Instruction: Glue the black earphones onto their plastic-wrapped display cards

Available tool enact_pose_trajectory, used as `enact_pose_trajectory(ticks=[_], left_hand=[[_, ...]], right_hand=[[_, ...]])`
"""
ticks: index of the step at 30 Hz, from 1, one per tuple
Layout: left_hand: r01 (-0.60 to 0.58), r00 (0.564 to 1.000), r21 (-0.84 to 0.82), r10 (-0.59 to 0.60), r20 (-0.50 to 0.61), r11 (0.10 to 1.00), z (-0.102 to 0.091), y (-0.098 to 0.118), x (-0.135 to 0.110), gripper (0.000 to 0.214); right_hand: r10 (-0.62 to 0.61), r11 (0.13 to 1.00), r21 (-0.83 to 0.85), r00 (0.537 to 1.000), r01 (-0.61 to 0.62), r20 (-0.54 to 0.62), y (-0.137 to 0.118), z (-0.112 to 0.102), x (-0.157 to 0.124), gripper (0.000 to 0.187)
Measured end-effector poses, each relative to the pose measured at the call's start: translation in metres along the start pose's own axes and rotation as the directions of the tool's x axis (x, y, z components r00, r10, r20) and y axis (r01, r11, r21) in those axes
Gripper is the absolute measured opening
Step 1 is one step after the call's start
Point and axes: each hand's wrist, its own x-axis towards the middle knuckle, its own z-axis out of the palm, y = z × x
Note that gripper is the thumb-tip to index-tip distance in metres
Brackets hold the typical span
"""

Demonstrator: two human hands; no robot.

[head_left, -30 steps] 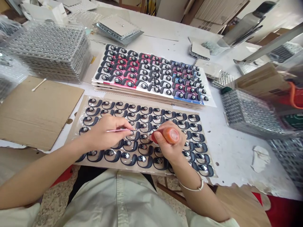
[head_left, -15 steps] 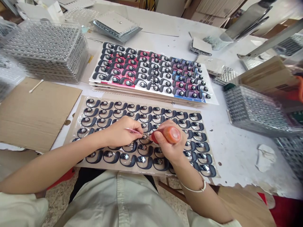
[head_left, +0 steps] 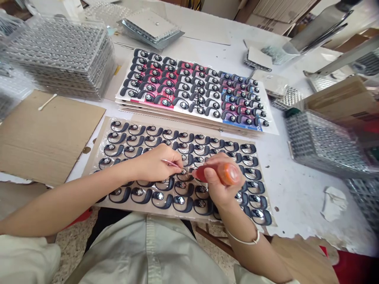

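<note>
1. I can't resolve the tip of the pink pick; it's too small.
2. The left hand and right hand hide the earpieces beneath them.
3. The metal rack runs off my frame.

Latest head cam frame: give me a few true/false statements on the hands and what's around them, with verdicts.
1. The left hand holds a thin pink tool. True.
2. The right hand is empty. False: it grips a tool with an orange-red handle.
3. A cotton swab lies on the cardboard sheet. True.
4. The bracelet is on the left wrist. False: it is on the right wrist.
</note>
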Motion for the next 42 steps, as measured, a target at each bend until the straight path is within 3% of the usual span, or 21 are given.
enact_pose_trajectory(ticks=[3,8,42], left_hand=[[0.018,1.000,-0.014,-0.017,0.026,1.000,-0.0041,0.0023,0.0043,0.008],[0.075,0.996,-0.018,-0.074,0.053,0.997,-0.0090,0.0044,0.0083,0.007],[0.038,0.998,-0.008,-0.037,0.057,0.999,-0.0071,0.0014,0.0074,0.007]], right_hand=[[-0.020,1.000,0.014,1.000,0.020,-0.024,0.0008,-0.0001,-0.0007,0.012],[-0.005,1.000,-0.022,0.998,0.006,0.057,-0.0015,0.0024,0.0002,0.010],[0.015,0.998,-0.061,0.998,-0.011,0.069,-0.0015,0.0043,-0.0015,0.012]])
